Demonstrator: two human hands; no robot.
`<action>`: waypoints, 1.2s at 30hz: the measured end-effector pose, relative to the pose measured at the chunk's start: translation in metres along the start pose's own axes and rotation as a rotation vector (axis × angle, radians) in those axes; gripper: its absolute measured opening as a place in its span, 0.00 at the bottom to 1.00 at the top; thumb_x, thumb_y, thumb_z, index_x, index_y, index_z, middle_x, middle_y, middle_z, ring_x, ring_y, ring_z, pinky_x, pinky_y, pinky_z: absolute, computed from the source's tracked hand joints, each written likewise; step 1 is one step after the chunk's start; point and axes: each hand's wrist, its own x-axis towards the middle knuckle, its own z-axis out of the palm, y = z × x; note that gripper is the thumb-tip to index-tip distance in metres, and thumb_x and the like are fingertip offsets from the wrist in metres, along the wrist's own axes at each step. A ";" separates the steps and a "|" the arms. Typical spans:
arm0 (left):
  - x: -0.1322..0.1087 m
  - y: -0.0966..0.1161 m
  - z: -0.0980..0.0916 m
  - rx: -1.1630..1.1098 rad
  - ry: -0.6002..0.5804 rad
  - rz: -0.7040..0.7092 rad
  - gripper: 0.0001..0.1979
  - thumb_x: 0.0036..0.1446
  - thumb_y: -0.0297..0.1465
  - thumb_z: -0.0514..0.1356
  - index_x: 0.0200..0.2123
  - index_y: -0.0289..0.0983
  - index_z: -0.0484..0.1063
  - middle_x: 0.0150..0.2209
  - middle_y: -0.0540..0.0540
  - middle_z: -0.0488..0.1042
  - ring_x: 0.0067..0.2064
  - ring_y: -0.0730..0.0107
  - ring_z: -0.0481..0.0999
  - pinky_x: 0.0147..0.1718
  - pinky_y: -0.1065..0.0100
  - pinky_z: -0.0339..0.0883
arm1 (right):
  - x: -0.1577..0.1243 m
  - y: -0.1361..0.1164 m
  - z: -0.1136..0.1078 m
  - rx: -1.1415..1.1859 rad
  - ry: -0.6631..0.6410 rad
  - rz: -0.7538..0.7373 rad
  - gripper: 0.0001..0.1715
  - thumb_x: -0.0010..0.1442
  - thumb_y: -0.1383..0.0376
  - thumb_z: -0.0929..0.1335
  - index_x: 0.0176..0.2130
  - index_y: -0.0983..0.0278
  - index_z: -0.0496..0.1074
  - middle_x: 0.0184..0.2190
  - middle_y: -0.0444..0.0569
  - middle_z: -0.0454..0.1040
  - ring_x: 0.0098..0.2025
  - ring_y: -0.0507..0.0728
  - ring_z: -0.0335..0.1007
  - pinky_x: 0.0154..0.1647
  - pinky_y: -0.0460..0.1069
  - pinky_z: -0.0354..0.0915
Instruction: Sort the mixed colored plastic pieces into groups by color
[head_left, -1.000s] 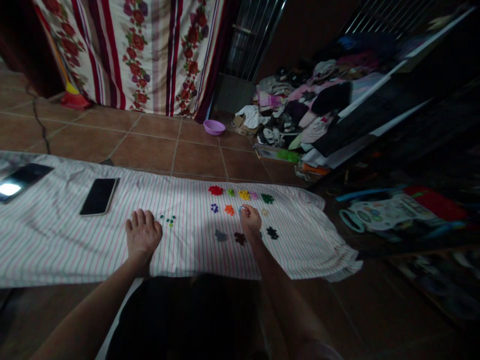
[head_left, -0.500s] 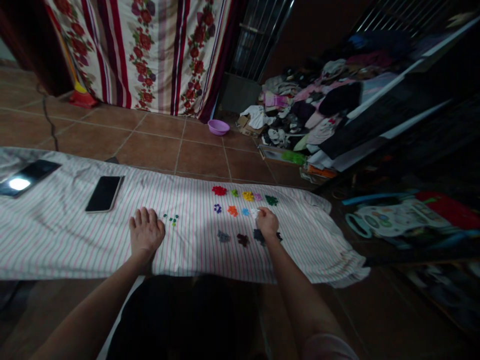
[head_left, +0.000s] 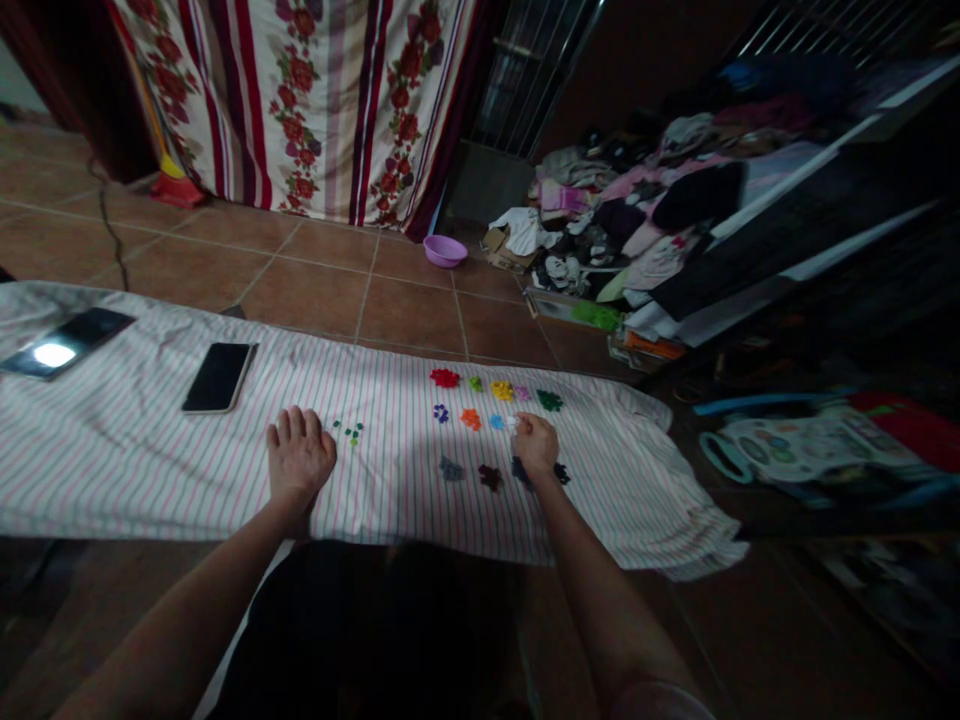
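Note:
My left hand [head_left: 301,452] lies flat on the striped cloth [head_left: 405,450], fingers spread, beside several small green pieces [head_left: 352,432]. My right hand [head_left: 537,443] is closed in a pinch at the small white pieces [head_left: 513,423]; whether a piece is between its fingertips is hidden. Around it lie little piles sorted by colour: red [head_left: 444,378], light green [head_left: 475,383], yellow [head_left: 502,390], pink [head_left: 522,393], dark green [head_left: 550,400], purple [head_left: 440,413], orange [head_left: 470,419], blue [head_left: 496,422], grey [head_left: 451,468] and brown [head_left: 490,477]. Dark piles are partly covered by my right wrist.
A phone [head_left: 219,377] lies left of my left hand, and another dark device [head_left: 71,342] reflecting a bright light lies farther left. Beyond the cloth are a purple basin [head_left: 445,251], a floral curtain [head_left: 315,110] and heaped clothes [head_left: 637,200].
The whole view has shifted slightly, moving the scene a little to the right. My right hand stays pinched at the white pieces, and my left hand stays flat on the cloth.

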 end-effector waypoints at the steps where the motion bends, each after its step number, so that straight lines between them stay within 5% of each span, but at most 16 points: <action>1: 0.000 0.000 0.000 0.005 -0.003 0.000 0.28 0.60 0.35 0.43 0.58 0.24 0.63 0.60 0.25 0.62 0.64 0.40 0.58 0.59 0.44 0.52 | -0.001 -0.004 0.002 0.028 0.012 -0.026 0.19 0.54 0.68 0.60 0.37 0.66 0.78 0.38 0.55 0.78 0.41 0.59 0.69 0.46 0.53 0.62; 12: 0.001 0.000 -0.001 -0.004 0.002 -0.005 0.28 0.61 0.35 0.44 0.58 0.24 0.64 0.60 0.25 0.63 0.64 0.39 0.59 0.59 0.44 0.52 | -0.035 -0.104 0.035 0.356 -0.025 -0.317 0.16 0.59 0.68 0.60 0.36 0.63 0.76 0.35 0.51 0.78 0.40 0.58 0.71 0.46 0.52 0.65; 22: 0.002 0.001 -0.001 0.002 -0.011 -0.012 0.28 0.60 0.35 0.46 0.58 0.23 0.64 0.61 0.24 0.62 0.64 0.39 0.59 0.60 0.43 0.52 | -0.087 -0.191 0.076 0.561 -0.311 -0.420 0.19 0.58 0.73 0.60 0.40 0.61 0.77 0.38 0.50 0.77 0.42 0.56 0.72 0.48 0.51 0.68; 29: 0.003 0.002 -0.005 -0.006 -0.009 -0.015 0.27 0.61 0.34 0.45 0.57 0.23 0.65 0.61 0.24 0.63 0.64 0.40 0.59 0.59 0.43 0.53 | -0.098 -0.222 0.086 0.488 -0.420 -0.515 0.20 0.58 0.75 0.63 0.45 0.60 0.77 0.41 0.50 0.75 0.44 0.56 0.70 0.50 0.51 0.67; 36: 0.003 0.003 -0.005 -0.044 -0.001 -0.026 0.27 0.60 0.34 0.46 0.57 0.23 0.65 0.61 0.24 0.62 0.65 0.40 0.58 0.60 0.43 0.52 | -0.103 -0.220 0.089 0.427 -0.396 -0.538 0.14 0.61 0.72 0.64 0.41 0.62 0.77 0.38 0.50 0.74 0.42 0.57 0.68 0.47 0.51 0.66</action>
